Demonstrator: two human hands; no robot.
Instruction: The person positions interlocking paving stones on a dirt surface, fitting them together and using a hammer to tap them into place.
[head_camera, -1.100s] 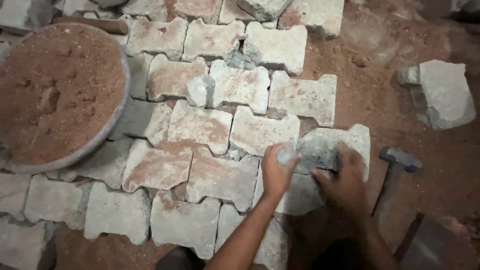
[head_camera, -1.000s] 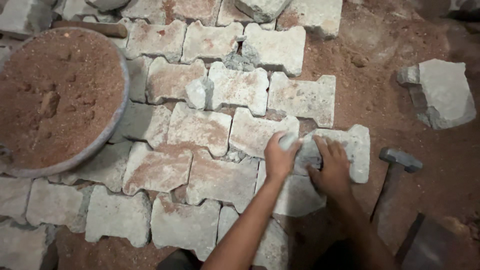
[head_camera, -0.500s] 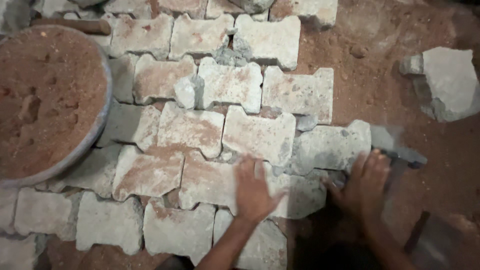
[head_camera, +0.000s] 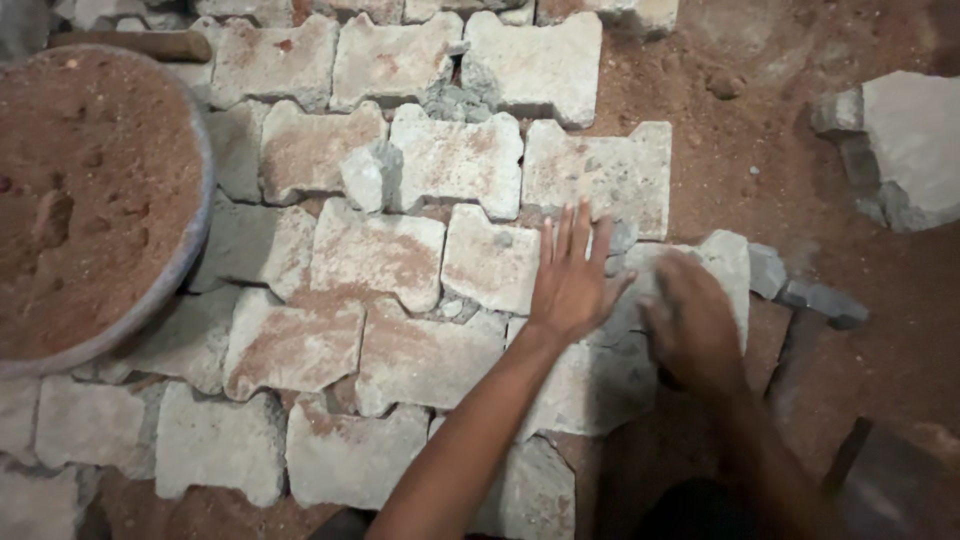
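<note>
My left hand (head_camera: 570, 275) lies flat with its fingers spread on the grey interlocking paving blocks (head_camera: 420, 260), across the joint beside the end block. My right hand (head_camera: 690, 320), blurred, rests palm down on that end paver (head_camera: 725, 255) at the right edge of the laid patch, and nothing shows in its grasp. The blocks are dusted with red sand and sit in staggered rows on red earth.
A round basin of red sand (head_camera: 90, 190) stands at the left, with a wooden handle (head_camera: 130, 45) behind it. A loose stone chip (head_camera: 365, 175) lies on the blocks. A hammer (head_camera: 825, 300) lies right of my right hand. A broken block (head_camera: 900, 140) sits on the bare earth at far right.
Both hands went from the end paver's top down toward me, then came back up. My left hand now lies flat and spread, and my right hand is back on the end paver.
</note>
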